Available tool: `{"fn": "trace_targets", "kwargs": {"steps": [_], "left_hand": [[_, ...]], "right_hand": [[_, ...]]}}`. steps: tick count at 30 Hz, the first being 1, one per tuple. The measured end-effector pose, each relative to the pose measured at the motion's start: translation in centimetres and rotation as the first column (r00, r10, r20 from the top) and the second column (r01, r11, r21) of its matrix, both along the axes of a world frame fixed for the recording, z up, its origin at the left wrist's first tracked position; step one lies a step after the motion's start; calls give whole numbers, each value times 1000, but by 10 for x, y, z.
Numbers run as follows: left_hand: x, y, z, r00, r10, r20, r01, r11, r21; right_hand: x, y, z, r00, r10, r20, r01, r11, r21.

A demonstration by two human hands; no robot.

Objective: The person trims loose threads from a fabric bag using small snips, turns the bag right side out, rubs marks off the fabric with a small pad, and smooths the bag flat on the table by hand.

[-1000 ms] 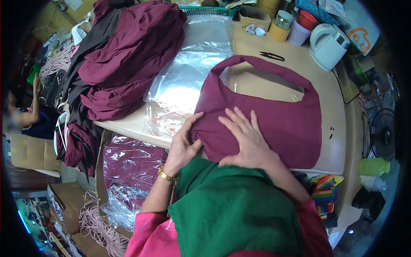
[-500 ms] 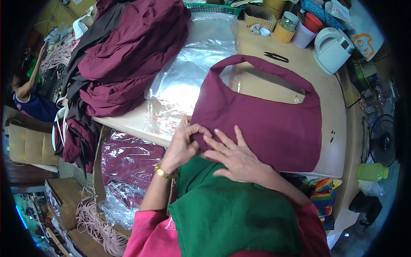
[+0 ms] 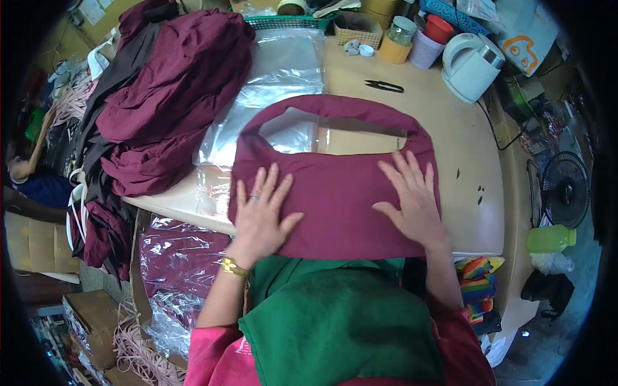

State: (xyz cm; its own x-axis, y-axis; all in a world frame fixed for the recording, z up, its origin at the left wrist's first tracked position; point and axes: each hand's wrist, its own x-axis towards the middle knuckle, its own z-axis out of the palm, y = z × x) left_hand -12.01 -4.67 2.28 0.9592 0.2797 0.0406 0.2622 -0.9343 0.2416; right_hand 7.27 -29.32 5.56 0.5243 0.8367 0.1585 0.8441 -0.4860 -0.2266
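A maroon cloth shoulder bag (image 3: 341, 206) lies flat at the table's near edge, its wide strap curving away from me. My left hand (image 3: 262, 215) rests on the left part of the bag with fingers spread. On its right part lies my right hand (image 3: 411, 202), also flat and spread. Part of the strap's left side overlaps a stack of clear plastic sleeves (image 3: 283, 67). Beyond the bag are black thread snips (image 3: 384, 85).
A heap of maroon fabric (image 3: 174, 83) covers the table's left side. A white electric kettle (image 3: 471, 67) and a green basket (image 3: 290, 22) stand at the back. Below left, plastic-wrapped maroon items (image 3: 180, 251) fill a box. A fan (image 3: 565, 190) is at right.
The bag has shifted left and turned to lie square to me. My left hand has let go of its lower left corner and opened flat; my right hand has moved to the bag's right side.
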Motion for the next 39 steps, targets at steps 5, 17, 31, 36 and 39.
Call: {"fn": "trace_targets", "kwargs": {"steps": [5, 17, 31, 36, 39], "left_hand": [[24, 13, 55, 996, -35, -83, 24, 990, -138], [107, 85, -6, 854, 515, 73, 371, -504, -780], [59, -55, 30, 970, -242, -21, 241, 970, -37], [64, -52, 6, 971, -238, 4, 238, 971, 8], [72, -49, 7, 961, -275, -2, 275, 961, 9]], "right_hand": [[9, -15, 23, 985, -116, -130, 56, 917, -395], [116, 29, -68, -26, 598, -801, 641, 625, 446], [123, 46, -31, 253, 302, -919, 345, 859, 377], [173, 95, 17, 391, 316, -864, 232, 875, 425], [223, 160, 2, 795, 84, -600, 172, 918, 357]]}}
